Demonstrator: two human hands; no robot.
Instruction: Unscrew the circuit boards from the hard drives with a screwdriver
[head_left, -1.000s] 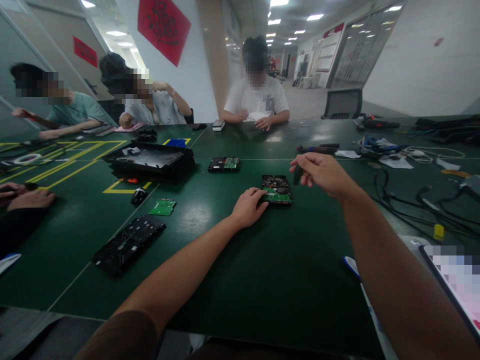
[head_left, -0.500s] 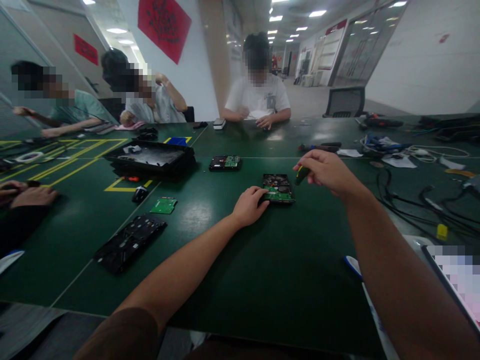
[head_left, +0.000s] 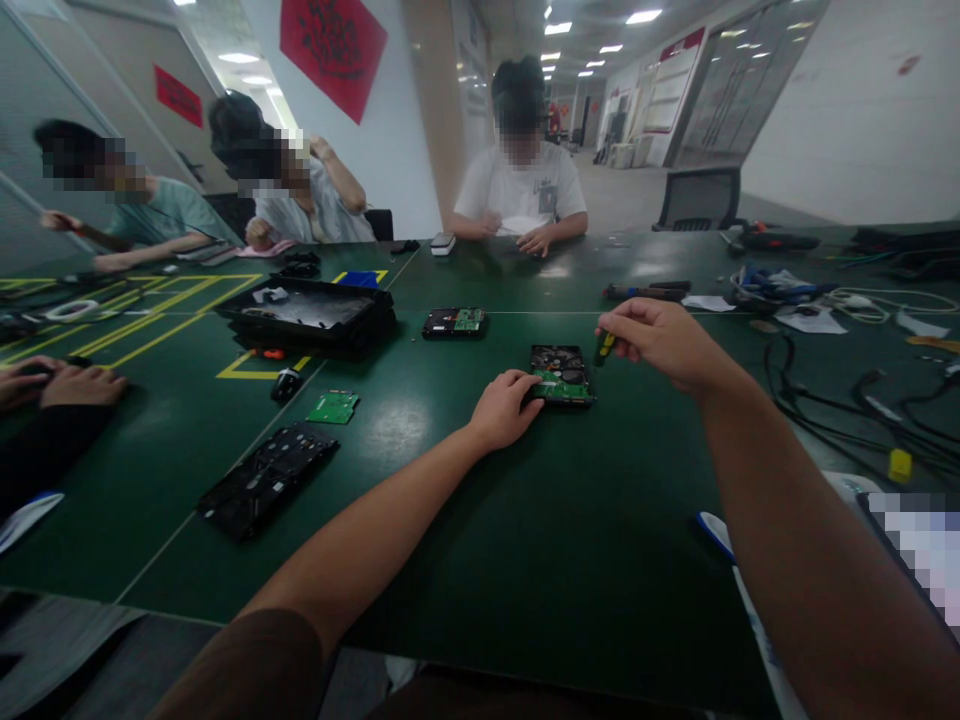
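A hard drive (head_left: 571,384) lies on the green table in front of me, its green circuit board facing up along the near half. My left hand (head_left: 507,408) grips its left edge, thumb at the near corner and fingers over the side. Just right of the drive, my right hand (head_left: 651,338) pinches a short yellow-and-black screwdriver (head_left: 606,346), its lower end pointing down beside the drive. The screwdriver's tip is too small to make out. Farther back sits a second hard drive (head_left: 454,322). A loose green circuit board (head_left: 333,406) rests to the left.
A black perforated bracket (head_left: 268,480) and a computer mouse (head_left: 286,385) lie left, near stacked black trays (head_left: 307,312). Black cables (head_left: 799,405) and a tablet-like screen (head_left: 919,550) are at right. Another person's hands (head_left: 79,383) rest at far left; several people sit around the table.
The view has shifted slightly. My right hand has turned the screwdriver a little, so more of its yellow side shows. My left hand stays on the hard drive.
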